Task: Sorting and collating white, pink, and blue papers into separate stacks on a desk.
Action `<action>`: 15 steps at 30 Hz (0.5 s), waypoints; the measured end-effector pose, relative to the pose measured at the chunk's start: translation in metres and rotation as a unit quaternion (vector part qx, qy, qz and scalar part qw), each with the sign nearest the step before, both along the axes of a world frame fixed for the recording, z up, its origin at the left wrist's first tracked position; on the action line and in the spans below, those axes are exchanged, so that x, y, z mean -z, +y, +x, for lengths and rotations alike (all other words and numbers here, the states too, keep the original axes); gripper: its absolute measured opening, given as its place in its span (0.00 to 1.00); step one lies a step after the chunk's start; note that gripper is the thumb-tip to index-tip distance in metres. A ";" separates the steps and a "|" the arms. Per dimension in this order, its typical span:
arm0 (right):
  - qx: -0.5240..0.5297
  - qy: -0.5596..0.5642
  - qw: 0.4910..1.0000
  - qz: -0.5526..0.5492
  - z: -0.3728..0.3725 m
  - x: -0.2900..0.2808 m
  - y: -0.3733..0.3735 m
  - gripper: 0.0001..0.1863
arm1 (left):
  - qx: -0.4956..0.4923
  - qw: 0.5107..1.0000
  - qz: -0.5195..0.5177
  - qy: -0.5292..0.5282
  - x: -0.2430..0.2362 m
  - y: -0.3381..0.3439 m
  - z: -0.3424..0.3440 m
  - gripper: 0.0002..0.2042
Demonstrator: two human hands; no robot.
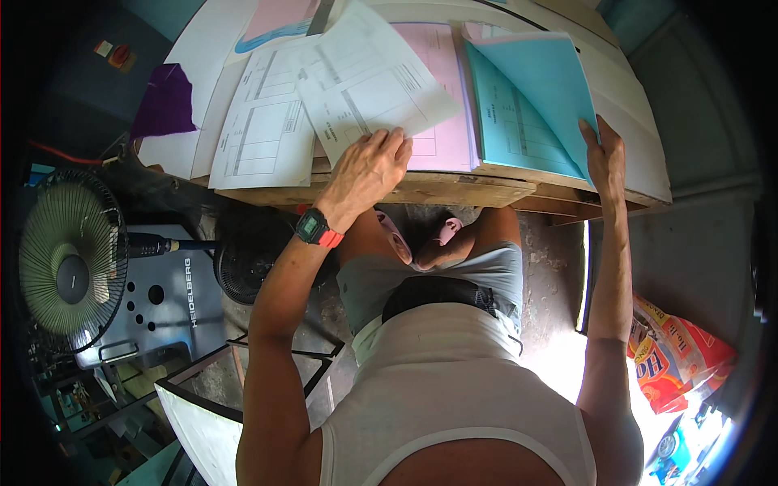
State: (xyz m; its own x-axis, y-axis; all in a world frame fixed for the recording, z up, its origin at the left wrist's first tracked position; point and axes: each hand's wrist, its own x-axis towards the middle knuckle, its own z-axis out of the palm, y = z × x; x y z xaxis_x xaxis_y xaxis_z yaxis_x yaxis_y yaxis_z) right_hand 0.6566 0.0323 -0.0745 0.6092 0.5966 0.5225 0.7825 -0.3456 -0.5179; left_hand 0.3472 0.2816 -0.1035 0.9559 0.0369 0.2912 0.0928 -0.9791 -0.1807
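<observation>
My left hand point(369, 166), with a watch on its wrist, pinches the near edge of a white printed form point(381, 85). That form is tilted and lifted, overlapping a stack of white forms point(263, 138) on its left and a pink stack of forms point(447, 146) on its right. On the right lies a stack of blue forms point(506, 125). My right hand point(606, 158) grips the right edge of a blue sheet point(555, 77), thumb on top, and the sheet curls up off its stack. Whether more than one blue sheet is held, I cannot tell.
The stacks rest along the near edge of a white-topped wooden table point(644, 154). A purple cloth point(166, 101) hangs at its left corner. A standing fan point(73, 267) is on the left, beside a grey machine panel point(174, 279). A red plastic package point(681, 352) lies at the right.
</observation>
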 end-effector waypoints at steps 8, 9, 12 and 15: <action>-0.003 -0.120 0.992 0.026 -0.021 -0.032 0.077 0.10 | 0.015 0.995 0.022 -0.097 0.022 -0.014 -0.019 0.14; -0.007 -0.119 0.993 0.021 -0.030 -0.037 0.091 0.09 | 0.033 0.992 0.043 -0.113 0.031 -0.010 -0.019 0.13; -0.057 -0.232 0.971 -0.013 -0.057 -0.037 0.129 0.11 | 0.056 0.984 0.065 -0.157 0.046 -0.007 -0.016 0.09; -0.145 -0.247 0.950 -0.121 -0.104 -0.027 0.152 0.15 | 0.049 0.977 0.052 -0.202 0.044 -0.008 -0.018 0.06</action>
State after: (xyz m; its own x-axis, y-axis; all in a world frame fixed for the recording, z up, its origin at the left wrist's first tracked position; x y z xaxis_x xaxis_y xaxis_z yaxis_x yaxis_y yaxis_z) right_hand 0.5524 0.1844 -0.0474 0.1172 0.8413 0.5278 0.9900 -0.1408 0.0045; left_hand 0.3291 0.2734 -0.1477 0.7594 -0.0989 0.6431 0.0840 -0.9652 -0.2477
